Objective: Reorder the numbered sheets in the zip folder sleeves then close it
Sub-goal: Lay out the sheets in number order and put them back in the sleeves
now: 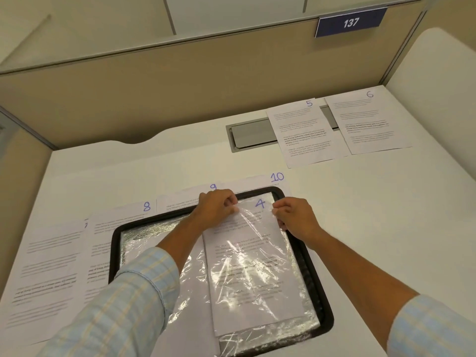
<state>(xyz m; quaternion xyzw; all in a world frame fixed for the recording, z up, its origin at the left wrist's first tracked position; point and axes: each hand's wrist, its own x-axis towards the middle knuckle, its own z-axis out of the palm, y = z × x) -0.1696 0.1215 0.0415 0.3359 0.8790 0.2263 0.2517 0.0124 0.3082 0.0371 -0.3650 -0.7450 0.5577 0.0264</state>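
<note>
1. Presently, left hand [216, 207] and right hand [296, 218] each pinch the sleeve [251, 219] mouth over sheet 4 [257, 292], in the open folder [114, 243].
2. Advised: keep the mouth wide and seat the sheet squarely, avoiding creases.

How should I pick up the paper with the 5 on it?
Pinch its left edge, coming from the left. Sheet 5 lies flat on the desk, but that edge crosses the grey slot, which looks sunken, so a fingertip could probably slip under. Sheet 6 crowds its right side.
</note>
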